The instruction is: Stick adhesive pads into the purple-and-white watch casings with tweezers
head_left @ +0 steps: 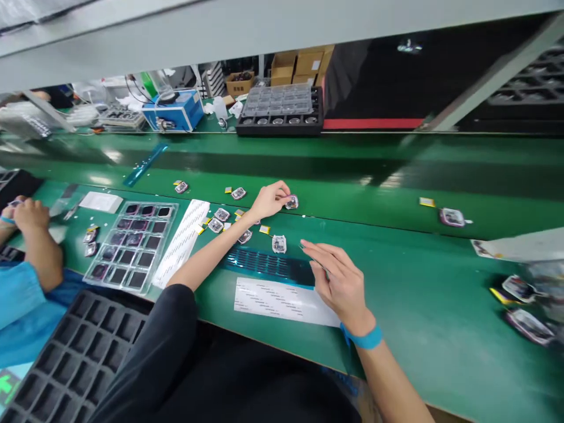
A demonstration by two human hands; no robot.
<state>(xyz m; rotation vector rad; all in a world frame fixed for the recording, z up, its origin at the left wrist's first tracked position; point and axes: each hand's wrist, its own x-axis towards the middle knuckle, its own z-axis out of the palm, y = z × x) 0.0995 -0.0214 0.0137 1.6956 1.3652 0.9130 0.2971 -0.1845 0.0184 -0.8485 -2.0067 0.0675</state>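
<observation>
My left hand (269, 201) reaches forward across the green bench, its fingertips closed on the edge of a small smartwatch case (291, 202) with a pinkish rim and exposed electronics. Below it lies another open watch case (279, 244), pale-framed, with a yellow-edged battery (265, 230) beside it. Several similar cases (215, 225) are clustered under and left of my left forearm. My right hand (338, 277), with a blue wrist strap (365, 339), hovers over the right end of a blue film strip (268, 265). A thin metal tool that looks like tweezers lies between its fingers, mostly hidden.
A white printed sheet (277, 296) lies near the front edge. Left are a clear tray of dark screens (152, 249) and a black foam tray (83, 329). A co-worker's hand (33, 217) works at far left. More watch cases (452, 217) lie right. A shelf (264, 29) spans overhead.
</observation>
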